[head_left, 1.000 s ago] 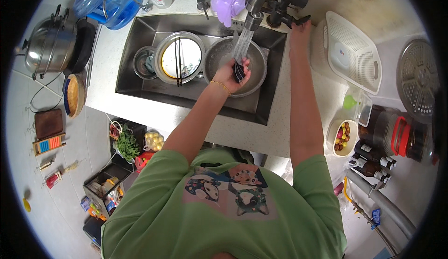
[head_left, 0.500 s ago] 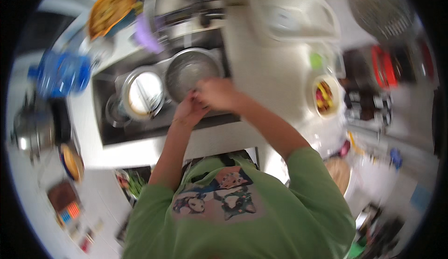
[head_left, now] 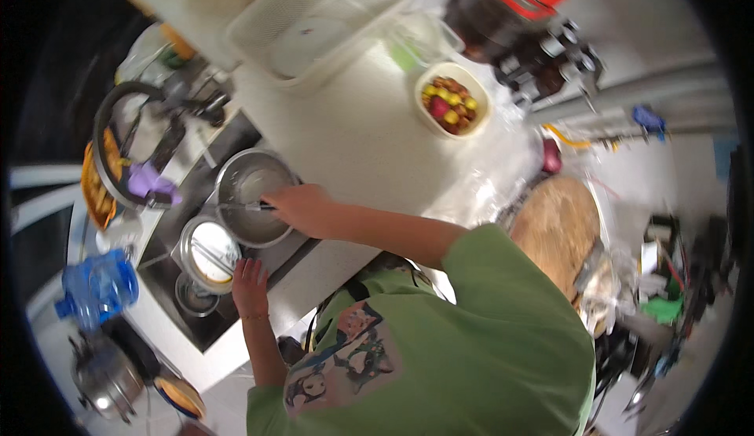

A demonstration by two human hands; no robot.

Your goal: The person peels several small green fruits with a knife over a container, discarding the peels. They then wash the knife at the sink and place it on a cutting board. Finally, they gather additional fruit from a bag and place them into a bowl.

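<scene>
Filling the middle of the view, a pale speckled countertop (head_left: 369, 141) runs beside a dark steel sink (head_left: 208, 318) sunk into it. A white rectangular plastic basket (head_left: 314, 16) with a fine mesh wall stands at the counter's far end, and a round wooden board (head_left: 558, 228) lies off to the person's right. Inside the sink sits a round, shiny metal bowl (head_left: 253, 192), its inside wet and grey, close against the counter-side wall. Next to it lies a smaller round steel plate (head_left: 206, 247), bright and flat. A cream oval dish (head_left: 453, 98) holds small red and yellow fruits. The right hand (head_left: 302, 208) is closed around a thin metal utensil (head_left: 250, 207) whose far end reaches across the bowl. The left hand (head_left: 250, 283) lies flat, fingers loosely spread, on the sink's edge just beside the plate. Half a second ago both hands met over the bowl; now they are apart, and the view has swung round.
</scene>
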